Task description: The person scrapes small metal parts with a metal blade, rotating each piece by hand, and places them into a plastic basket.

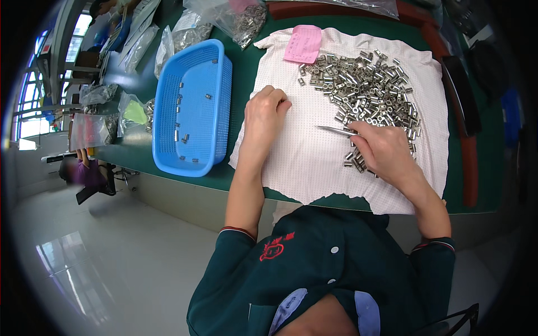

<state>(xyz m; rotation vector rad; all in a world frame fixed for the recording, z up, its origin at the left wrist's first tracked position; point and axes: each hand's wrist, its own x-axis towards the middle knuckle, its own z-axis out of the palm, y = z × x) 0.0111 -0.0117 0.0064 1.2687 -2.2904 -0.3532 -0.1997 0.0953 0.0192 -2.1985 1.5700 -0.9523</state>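
Observation:
A large pile of small shiny metal sleeves (370,92) lies on a white waffle-textured cloth (302,162). My right hand (386,151) is closed around a pair of metal tweezers (335,130), whose tip points left over bare cloth beside the pile. On the left part of the cloth rests my left hand (263,115), its fingers curled in with the thumb against them; whatever it may hold is hidden. Just left of that hand stands a blue plastic basket (219,112) with several metal sleeves (185,138) scattered on its bottom.
A pink paper slip (303,43) lies on the cloth's far edge. Plastic bags of metal parts (246,25) sit behind the basket on the green table (246,67). Along the right runs a brown raised edge (469,168) with a black object (460,95). Another person (89,172) sits far left.

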